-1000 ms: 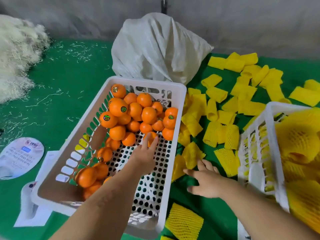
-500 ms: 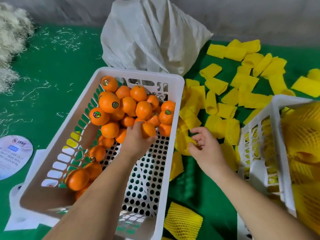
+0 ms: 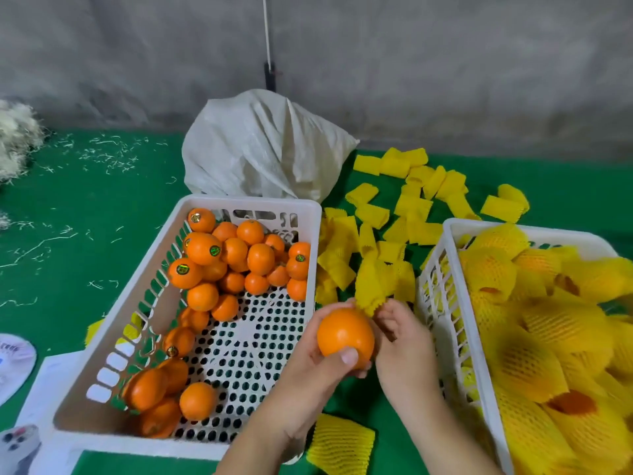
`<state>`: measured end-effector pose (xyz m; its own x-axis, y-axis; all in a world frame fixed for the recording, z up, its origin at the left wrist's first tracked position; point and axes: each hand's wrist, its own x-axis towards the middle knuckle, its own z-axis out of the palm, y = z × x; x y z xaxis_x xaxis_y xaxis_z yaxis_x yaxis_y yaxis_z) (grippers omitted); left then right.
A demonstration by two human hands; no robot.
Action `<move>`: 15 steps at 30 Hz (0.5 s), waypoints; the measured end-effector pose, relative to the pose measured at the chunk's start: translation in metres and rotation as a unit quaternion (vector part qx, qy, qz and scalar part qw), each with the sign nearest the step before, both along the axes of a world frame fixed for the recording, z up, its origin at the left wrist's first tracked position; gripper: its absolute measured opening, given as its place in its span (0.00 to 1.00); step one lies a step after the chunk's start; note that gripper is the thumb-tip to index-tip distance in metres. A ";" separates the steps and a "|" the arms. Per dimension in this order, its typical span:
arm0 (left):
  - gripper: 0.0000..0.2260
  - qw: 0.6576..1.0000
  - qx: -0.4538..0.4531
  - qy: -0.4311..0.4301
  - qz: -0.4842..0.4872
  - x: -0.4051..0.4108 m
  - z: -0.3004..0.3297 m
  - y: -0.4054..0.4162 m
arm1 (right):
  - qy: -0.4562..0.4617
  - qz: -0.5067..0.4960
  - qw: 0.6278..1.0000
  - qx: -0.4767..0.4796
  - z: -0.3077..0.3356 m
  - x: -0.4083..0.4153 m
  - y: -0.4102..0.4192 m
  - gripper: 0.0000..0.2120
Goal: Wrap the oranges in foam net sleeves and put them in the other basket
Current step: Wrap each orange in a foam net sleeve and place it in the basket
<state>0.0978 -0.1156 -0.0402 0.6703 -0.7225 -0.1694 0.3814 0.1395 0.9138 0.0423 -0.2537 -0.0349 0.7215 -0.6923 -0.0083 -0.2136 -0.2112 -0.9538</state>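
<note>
A green-covered worktop [image 3: 85,207] carries two white baskets. Between them, the left hand [image 3: 318,368] grips a bare orange [image 3: 345,332], thumb curled over its front. The right hand [image 3: 399,332] pinches a yellow foam sleeve [image 3: 371,287] just behind it. Sleeving seems about to start: the net's mouth must be stretched open over the fruit.
</note>
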 end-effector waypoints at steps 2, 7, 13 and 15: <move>0.33 0.999 0.017 -0.018 -0.038 -0.002 0.001 0.002 | 0.015 0.003 1.000 -0.016 0.008 -0.010 -0.001 0.14; 0.24 0.998 0.035 -0.043 -0.027 -0.006 0.002 -0.005 | -0.005 -0.023 1.000 0.004 0.020 -0.029 -0.004 0.07; 0.25 0.995 0.045 -0.032 0.081 -0.012 0.002 -0.012 | -0.042 0.009 0.999 -0.013 0.040 -0.044 -0.005 0.05; 0.27 0.994 0.022 -0.017 0.107 -0.011 0.002 -0.009 | -0.022 0.078 0.996 -0.040 0.043 -0.050 0.001 0.05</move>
<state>0.0872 -0.1248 -0.0382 0.8133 -0.5559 -0.1718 0.3159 0.1739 0.9327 -0.0078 -0.2524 0.0076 0.8183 -0.5696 0.0768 -0.1307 -0.3146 -0.9402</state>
